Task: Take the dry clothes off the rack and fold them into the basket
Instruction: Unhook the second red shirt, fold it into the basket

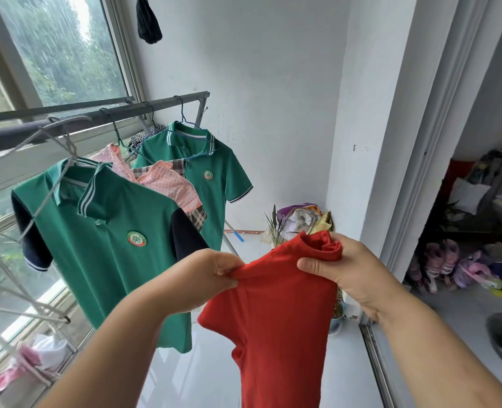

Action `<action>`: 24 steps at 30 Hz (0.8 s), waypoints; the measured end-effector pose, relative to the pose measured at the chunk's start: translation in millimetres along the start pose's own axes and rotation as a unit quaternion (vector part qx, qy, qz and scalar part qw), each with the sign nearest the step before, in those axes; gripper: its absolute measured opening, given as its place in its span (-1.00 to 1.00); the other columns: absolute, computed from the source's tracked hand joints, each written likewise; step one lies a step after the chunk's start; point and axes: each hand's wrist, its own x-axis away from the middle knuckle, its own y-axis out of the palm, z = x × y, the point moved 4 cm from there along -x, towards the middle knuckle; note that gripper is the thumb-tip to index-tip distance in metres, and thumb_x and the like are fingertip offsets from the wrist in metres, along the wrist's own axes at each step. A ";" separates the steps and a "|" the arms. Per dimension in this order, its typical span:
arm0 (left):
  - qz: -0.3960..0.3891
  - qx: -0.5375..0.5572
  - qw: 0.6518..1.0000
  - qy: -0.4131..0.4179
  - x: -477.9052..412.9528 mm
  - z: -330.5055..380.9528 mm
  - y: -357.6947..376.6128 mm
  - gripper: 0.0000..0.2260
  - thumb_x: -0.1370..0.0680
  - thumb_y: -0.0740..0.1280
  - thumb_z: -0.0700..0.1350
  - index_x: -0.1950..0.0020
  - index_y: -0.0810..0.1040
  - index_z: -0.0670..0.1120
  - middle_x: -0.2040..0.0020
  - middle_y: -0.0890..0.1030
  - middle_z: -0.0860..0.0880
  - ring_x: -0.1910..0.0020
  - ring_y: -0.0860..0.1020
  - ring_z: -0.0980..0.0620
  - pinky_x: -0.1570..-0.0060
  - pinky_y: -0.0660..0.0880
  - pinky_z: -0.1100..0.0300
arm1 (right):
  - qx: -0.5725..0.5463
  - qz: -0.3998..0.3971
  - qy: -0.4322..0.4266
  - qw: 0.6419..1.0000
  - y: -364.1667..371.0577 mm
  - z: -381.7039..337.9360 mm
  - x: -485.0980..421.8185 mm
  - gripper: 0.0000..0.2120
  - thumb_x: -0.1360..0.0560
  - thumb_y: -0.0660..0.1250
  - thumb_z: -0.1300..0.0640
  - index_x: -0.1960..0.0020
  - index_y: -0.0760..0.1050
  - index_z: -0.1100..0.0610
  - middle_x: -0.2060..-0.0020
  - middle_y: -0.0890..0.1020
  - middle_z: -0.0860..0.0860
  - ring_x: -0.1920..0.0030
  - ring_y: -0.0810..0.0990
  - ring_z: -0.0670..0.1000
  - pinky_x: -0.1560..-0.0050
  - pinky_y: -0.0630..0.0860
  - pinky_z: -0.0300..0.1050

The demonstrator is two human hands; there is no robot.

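A red shirt (282,313) hangs in front of me, held up by both hands at its top. My left hand (205,278) pinches the left shoulder of the red shirt. My right hand (341,269) grips its bunched collar. On the metal rack (76,125) to the left hang a green polo with dark sleeves (105,260), a pink checked garment (167,184) and a second green polo (211,184), all on hangers. No basket is in view.
A window runs along the left behind the rack. A dark cloth (148,22) hangs high on the white wall. A pile of bags (303,219) and a plant sit in the far corner. Shoes (465,266) and clutter lie beyond the sliding door at right.
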 end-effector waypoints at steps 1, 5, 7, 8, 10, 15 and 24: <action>-0.007 -0.032 0.999 0.004 0.3 1.1 -1.3 -0.81 -0.50 0.32 -0.28 0.05 0.64 -0.02 0.16 0.66 -0.01 0.17 0.60 0.04 -0.02 0.55 0.00 | -0.007 0.000 -0.003 1.000 0.0 -0.2 0.2 -0.59 -0.21 0.55 0.14 -0.06 0.63 0.13 0.07 0.74 0.04 0.06 0.68 -0.08 0.08 0.55 -0.33; 0.041 -0.144 0.989 0.020 0.6 4.6 -5.3 -0.93 -0.50 0.39 -0.20 0.10 0.66 -0.06 0.21 0.63 -0.06 0.15 0.56 0.01 0.05 0.51 0.04 | -0.024 0.000 -0.011 1.000 4.6 1.4 0.0 -0.59 -0.19 0.55 0.14 -0.03 0.65 0.13 0.05 0.73 0.05 0.05 0.68 -0.08 0.04 0.56 -0.32; 0.051 -0.135 0.989 0.022 1.5 5.0 -6.2 -0.94 -0.52 0.39 -0.16 0.13 0.64 -0.04 0.24 0.62 -0.05 0.19 0.56 -0.02 0.08 0.52 0.01 | -0.028 0.006 -0.014 1.000 6.0 2.4 0.4 -0.59 -0.18 0.55 0.13 -0.03 0.65 0.13 0.05 0.73 0.05 0.04 0.67 -0.07 0.03 0.56 -0.31; 0.045 -0.108 0.993 0.015 2.1 3.9 -6.0 -0.90 -0.52 0.38 -0.18 0.16 0.62 -0.01 0.25 0.62 -0.04 0.23 0.56 -0.02 0.10 0.53 0.00 | -0.034 0.011 -0.014 0.999 5.8 2.5 0.7 -0.59 -0.18 0.55 0.13 -0.02 0.65 0.12 0.06 0.73 0.04 0.04 0.67 -0.07 0.02 0.56 -0.31; 0.026 -0.032 0.999 -0.009 4.6 2.1 -4.9 -0.84 -0.48 0.33 -0.21 0.22 0.59 0.04 0.27 0.62 -0.03 0.29 0.54 0.05 0.11 0.54 -0.02 | -0.048 0.023 -0.015 0.998 4.2 1.9 0.6 -0.61 -0.19 0.55 0.12 -0.01 0.65 0.11 0.08 0.74 0.02 0.05 0.67 -0.07 0.01 0.56 -0.29; -0.012 0.154 0.988 -0.021 12.3 7.6 5.5 -0.80 -0.38 0.30 -0.12 0.07 0.58 -0.17 0.16 0.58 -0.20 0.14 0.49 0.02 -0.06 0.49 -0.19 | -0.054 0.044 -0.031 0.997 5.9 -3.6 -1.0 -0.64 -0.21 0.56 0.11 0.00 0.65 0.12 0.09 0.73 0.03 0.07 0.66 -0.07 -0.08 0.55 -0.17; 0.039 0.273 0.961 -0.029 11.6 8.7 24.1 -0.66 -0.29 0.54 -0.02 0.13 0.52 -0.19 0.18 0.55 -0.13 0.15 0.50 -0.04 -0.04 0.50 -0.19 | -0.039 0.062 -0.047 0.996 6.0 -1.9 0.2 -0.60 -0.19 0.55 0.08 -0.02 0.64 0.11 0.10 0.73 -0.01 0.08 0.66 -0.11 -0.01 0.54 -0.26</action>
